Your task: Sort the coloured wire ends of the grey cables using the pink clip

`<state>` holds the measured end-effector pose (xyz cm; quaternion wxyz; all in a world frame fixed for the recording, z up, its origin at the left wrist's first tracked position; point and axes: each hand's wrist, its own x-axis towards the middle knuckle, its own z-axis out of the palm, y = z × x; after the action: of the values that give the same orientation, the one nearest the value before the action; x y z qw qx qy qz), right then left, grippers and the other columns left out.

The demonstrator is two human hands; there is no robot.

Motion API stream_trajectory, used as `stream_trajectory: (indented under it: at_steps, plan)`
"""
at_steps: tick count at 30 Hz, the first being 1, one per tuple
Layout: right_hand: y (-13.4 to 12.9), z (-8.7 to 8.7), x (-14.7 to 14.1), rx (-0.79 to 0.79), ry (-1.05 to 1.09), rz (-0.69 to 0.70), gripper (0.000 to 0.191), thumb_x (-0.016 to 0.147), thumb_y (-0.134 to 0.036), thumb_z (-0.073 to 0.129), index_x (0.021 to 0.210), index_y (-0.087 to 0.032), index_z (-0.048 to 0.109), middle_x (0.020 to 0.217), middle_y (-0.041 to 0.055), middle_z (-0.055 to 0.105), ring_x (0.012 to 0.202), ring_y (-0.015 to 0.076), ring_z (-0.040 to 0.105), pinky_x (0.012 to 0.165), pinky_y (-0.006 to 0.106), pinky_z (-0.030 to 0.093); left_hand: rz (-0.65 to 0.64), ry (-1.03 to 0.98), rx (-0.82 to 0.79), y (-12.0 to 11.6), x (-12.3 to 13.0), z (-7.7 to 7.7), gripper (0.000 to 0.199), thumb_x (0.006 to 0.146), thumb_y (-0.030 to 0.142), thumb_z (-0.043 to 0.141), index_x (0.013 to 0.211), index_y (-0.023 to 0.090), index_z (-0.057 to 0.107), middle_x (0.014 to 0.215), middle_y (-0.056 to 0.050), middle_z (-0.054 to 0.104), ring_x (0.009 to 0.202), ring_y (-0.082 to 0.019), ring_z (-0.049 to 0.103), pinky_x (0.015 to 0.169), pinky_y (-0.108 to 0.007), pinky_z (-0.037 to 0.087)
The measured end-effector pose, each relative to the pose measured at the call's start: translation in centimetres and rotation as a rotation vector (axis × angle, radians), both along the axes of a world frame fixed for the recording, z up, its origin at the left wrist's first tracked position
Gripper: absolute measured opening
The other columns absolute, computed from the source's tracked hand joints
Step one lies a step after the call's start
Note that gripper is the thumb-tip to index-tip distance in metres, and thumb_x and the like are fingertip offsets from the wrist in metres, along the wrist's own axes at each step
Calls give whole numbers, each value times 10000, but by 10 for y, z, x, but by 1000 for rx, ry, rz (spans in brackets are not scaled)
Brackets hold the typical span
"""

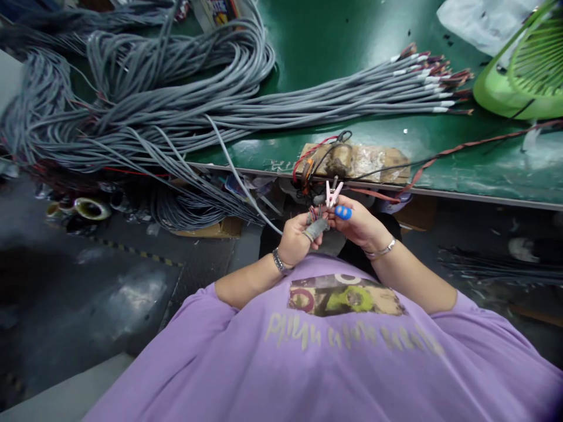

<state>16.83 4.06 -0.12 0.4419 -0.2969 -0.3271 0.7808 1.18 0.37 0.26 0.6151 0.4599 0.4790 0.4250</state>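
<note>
My left hand (295,239) is closed around the end of a grey cable (246,190), which runs down to it from the bundle on the bench. Thin coloured wires (314,213) fan out at its fingertips. A grey wrapping (315,228) shows at that hand's thumb side. My right hand (363,225), with a blue cover (343,212) on one digit, pinches at the thin wires; the exact fingertip contact is too small to make out. Just above the fingers, a pink clip (333,193) sits in front of a taped board (356,163) on the bench edge.
A big bundle of grey cables (185,88) covers the left of the green bench (316,35). Their stripped ends (435,76) point right, towards a green fan (519,70). Red and black leads (422,170) cross the front edge. More coiled cable (197,208) lies below the bench.
</note>
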Motion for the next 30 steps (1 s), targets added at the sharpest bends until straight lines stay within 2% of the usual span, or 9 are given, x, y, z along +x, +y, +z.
stream_trajectory:
  at_steps: [2, 4, 14, 18, 20, 22, 25, 30]
  plan:
    - [-4, 2, 0, -1, -69, -68, 446, 538, -336, 941, 888, -183, 711, 818, 12, 719, 664, 104, 598, 613, 230, 473, -10, 41, 11, -1, -2, 1, 448, 763, 589, 718, 767, 145, 659, 508, 33, 570, 376, -51, 451, 360, -172, 369]
    - [-7, 4, -2, -6, -111, -130, 409, 532, -280, 937, 855, -178, 706, 762, -5, 704, 636, 97, 580, 585, 223, 452, -16, 63, 17, -2, -3, 3, 458, 755, 599, 719, 728, 148, 641, 509, 31, 569, 382, -53, 459, 367, -174, 380]
    - [-16, 6, -10, 19, -156, -240, 389, 568, -283, 918, 849, -186, 667, 721, -27, 674, 604, 88, 561, 559, 217, 444, 24, 81, 14, -5, -3, 3, 446, 762, 593, 717, 721, 158, 628, 517, 28, 584, 393, -58, 483, 382, -172, 400]
    - [-16, 4, -7, -9, -117, -197, 401, 561, -285, 919, 863, -187, 674, 719, -30, 673, 612, 89, 572, 580, 217, 472, 64, 31, 21, -7, -3, 0, 433, 758, 583, 723, 717, 164, 623, 500, 39, 575, 376, -54, 461, 364, -168, 377]
    - [-13, 2, -2, -59, -72, -136, 407, 561, -343, 918, 856, -190, 683, 744, -16, 688, 636, 101, 597, 607, 229, 506, 81, -29, 18, -7, -3, 0, 431, 750, 583, 728, 715, 167, 621, 491, 44, 568, 364, -50, 442, 351, -167, 354]
    - [-8, 0, 4, -123, -26, -94, 414, 594, -478, 882, 817, -196, 678, 763, 7, 699, 659, 122, 620, 623, 248, 531, 88, -82, 6, -8, -2, 2, 432, 739, 585, 734, 723, 169, 620, 490, 45, 568, 359, -50, 432, 344, -170, 340]
    - [3, -3, 6, -196, -14, -120, 483, 697, -678, 738, 771, -209, 649, 736, 25, 691, 641, 133, 616, 597, 257, 525, 71, -107, -21, -9, 1, 7, 438, 727, 591, 736, 733, 168, 622, 486, 45, 563, 353, -52, 425, 342, -176, 330]
    - [15, -3, -7, -128, -46, -146, 577, 756, -772, 628, 841, -202, 662, 808, 48, 710, 678, 144, 629, 627, 277, 517, 55, -108, -26, -5, 9, 13, 450, 723, 605, 727, 724, 170, 609, 481, 47, 549, 350, -51, 412, 337, -178, 312]
